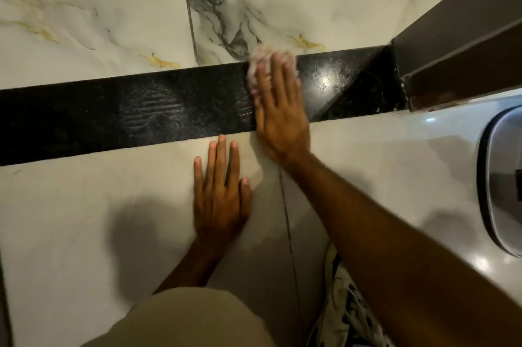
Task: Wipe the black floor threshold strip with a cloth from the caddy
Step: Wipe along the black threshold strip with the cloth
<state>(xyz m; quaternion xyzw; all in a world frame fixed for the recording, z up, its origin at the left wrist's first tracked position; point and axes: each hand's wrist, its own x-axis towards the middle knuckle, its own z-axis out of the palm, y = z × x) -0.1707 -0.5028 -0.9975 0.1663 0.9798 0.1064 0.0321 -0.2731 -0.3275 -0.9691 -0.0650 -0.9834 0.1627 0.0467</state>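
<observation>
The black threshold strip (113, 118) runs across the floor from left to right, with dusty shoe prints on its middle part. My right hand (279, 109) lies flat on the strip and presses a pale pinkish cloth (260, 61) down under its fingers; the cloth shows past the fingertips at the strip's far edge. My left hand (220, 191) rests flat on the light tile just in front of the strip, fingers spread, holding nothing. To the right of my right hand the strip looks shiny and wet.
A dark brown door frame (463, 44) stands at the strip's right end. A grey rounded container (502, 177) sits at the right edge. Marble-patterned tiles (113, 22) lie beyond the strip. My knee in beige cloth (180, 321) and a patterned shoe (347, 310) are at the bottom.
</observation>
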